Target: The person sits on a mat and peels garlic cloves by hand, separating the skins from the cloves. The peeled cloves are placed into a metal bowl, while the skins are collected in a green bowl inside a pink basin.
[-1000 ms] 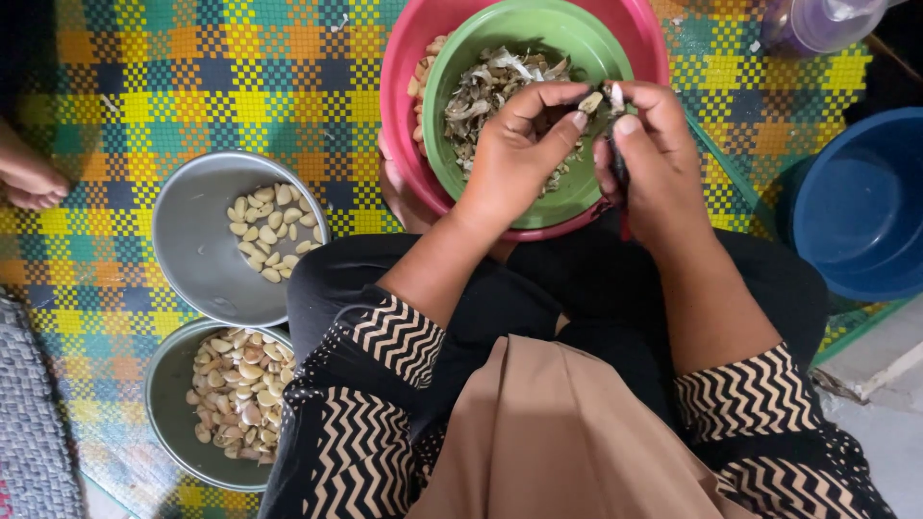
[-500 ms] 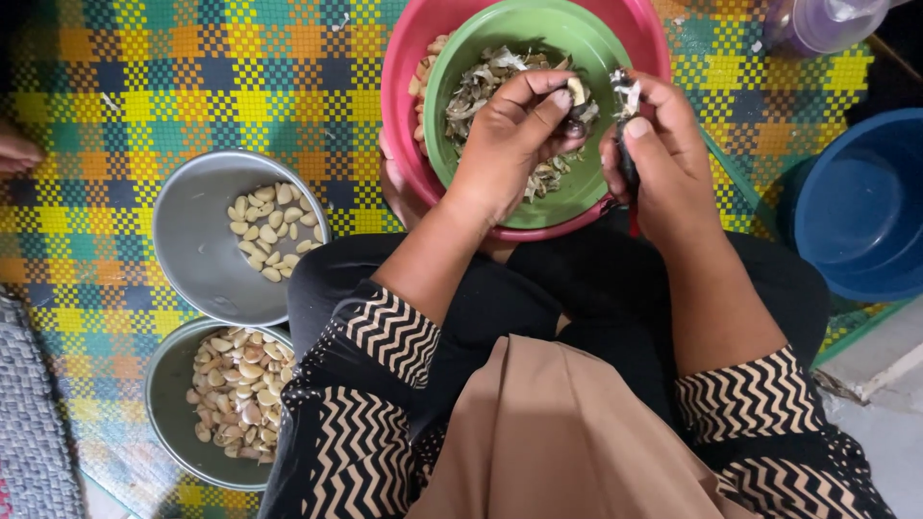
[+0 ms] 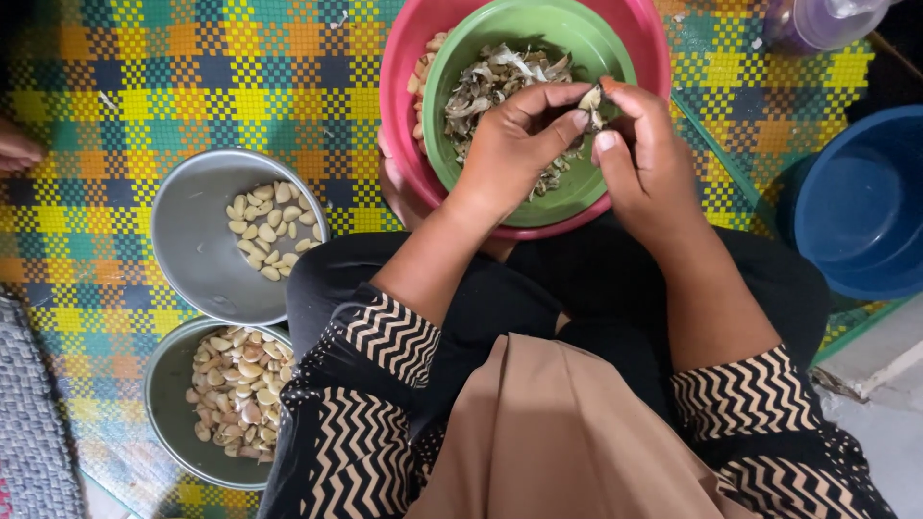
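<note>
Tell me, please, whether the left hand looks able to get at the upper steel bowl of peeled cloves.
Probably yes: the upper steel bowl lies open on the left hand's side with nothing between, though its fingers now pinch a clove.

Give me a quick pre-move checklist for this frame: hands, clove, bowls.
1. Left hand and right hand both pinch the garlic clove: ok.
2. Clove is held above the green bowl of peels, so scraps should fall inside: ok.
3. Clove fully peeled: cannot tell, fingers cover it.
4. Green bowl sits seated in the pink bowl: ok.
5. Upper metal bowl of peeled cloves has spare room: ok.
6. Lower metal bowl is partly under the patterned sleeve: not ok.
</note>
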